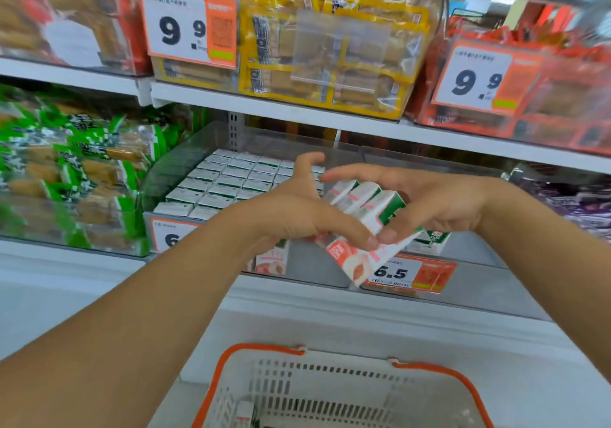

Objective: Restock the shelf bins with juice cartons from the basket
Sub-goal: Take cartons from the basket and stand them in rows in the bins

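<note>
Shelving (297, 110) fills the view, with a clear bin (185, 176) of tightly packed cartons behind the hands and a white, orange-rimmed basket (334, 391) below, nearly empty. Between them, the left hand (294, 209) and right hand (433, 202) together clasp a fanned cluster of juice cartons (360, 216) in front of the bin's edge, thumbs touching underneath. The step looks like carrying stock to the bin; next, the cartons likely need squaring up and lowering into an open slot.

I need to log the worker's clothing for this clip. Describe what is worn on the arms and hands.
Nothing is worn on either. The left hand and the right hand have no gloves, and I see no rings. Both forearms are uncovered as far as the picture shows, with no sleeve, watch or wristband in view.
</note>
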